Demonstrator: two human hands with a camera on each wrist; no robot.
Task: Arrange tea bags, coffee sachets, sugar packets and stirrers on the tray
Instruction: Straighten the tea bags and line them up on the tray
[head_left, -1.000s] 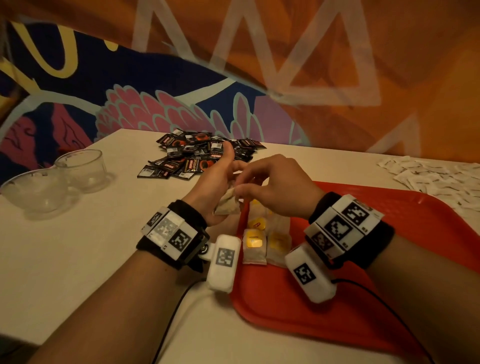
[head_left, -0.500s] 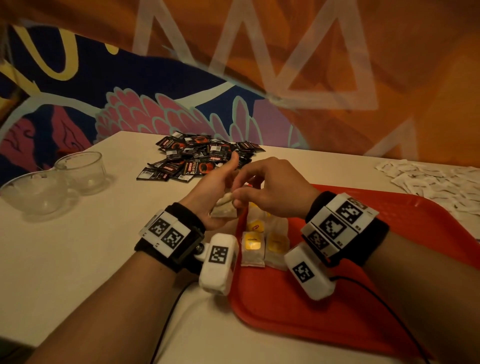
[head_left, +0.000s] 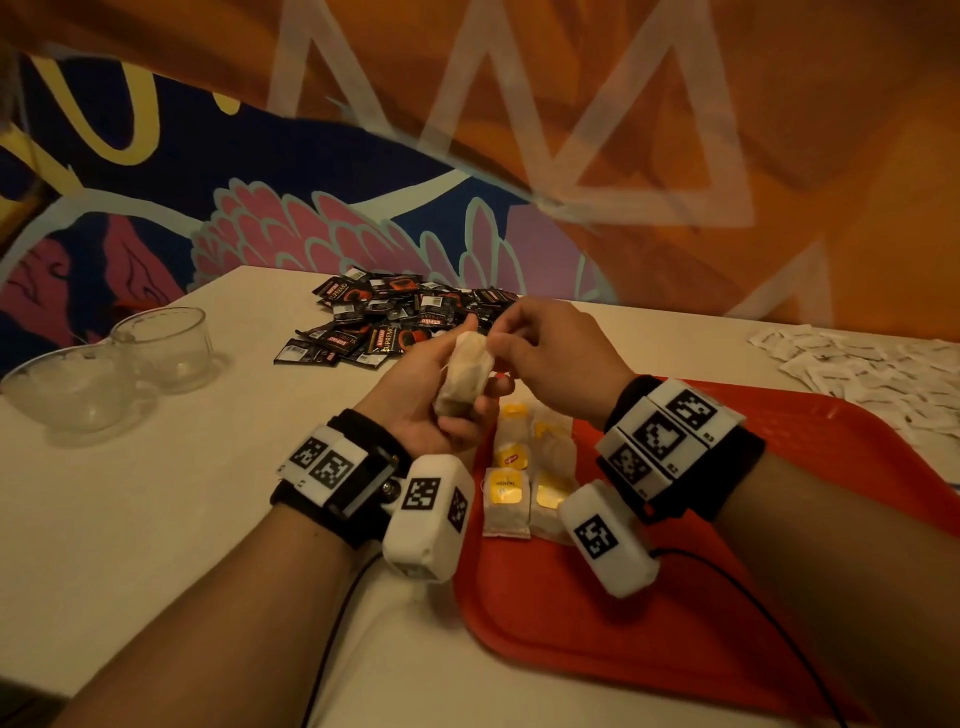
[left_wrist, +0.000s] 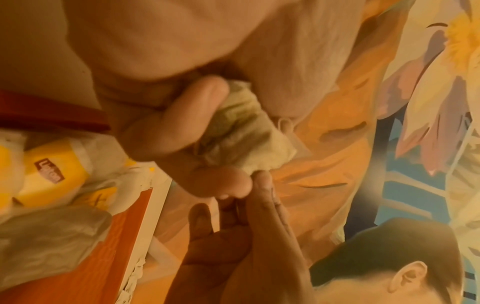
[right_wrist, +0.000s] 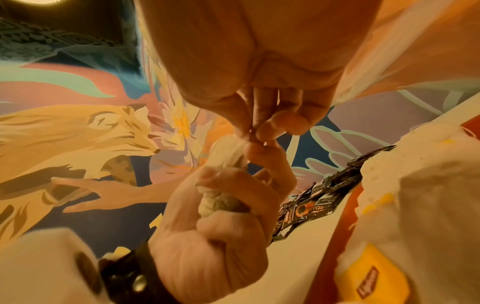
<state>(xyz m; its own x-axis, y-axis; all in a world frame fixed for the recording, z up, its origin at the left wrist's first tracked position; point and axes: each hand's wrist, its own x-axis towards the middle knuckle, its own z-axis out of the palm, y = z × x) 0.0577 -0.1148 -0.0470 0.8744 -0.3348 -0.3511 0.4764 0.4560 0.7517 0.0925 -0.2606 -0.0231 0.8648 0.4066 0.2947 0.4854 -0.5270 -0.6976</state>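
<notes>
Both hands are now sitting higher over the table than a second ago, and the tea bag is standing up more in the left fist instead of lying low. White table (head_left: 130, 519) is carrying the red tray (head_left: 701, 597) at right, its near-left corner holding a small block of laid-out tea bags (head_left: 504, 493) with yellow tags, lying flat in two columns, long axes running away from the person. Black coffee sachets (head_left: 384, 322) are lying piled at the far middle of the table, white sugar packets (head_left: 857, 364) scattered far right, two glass bowls (head_left: 104, 364) sitting at left. Left hand (head_left: 431, 400) is curling its fingers round the held tea bag (head_left: 465, 374), above the tray's left edge, long axis near upright, top end pointing up and away. Right hand (head_left: 550, 353) is pinching that top end with thumb and fingertips (right_wrist: 262, 131); whether it is gripping paper or string, cannot tell.
</notes>
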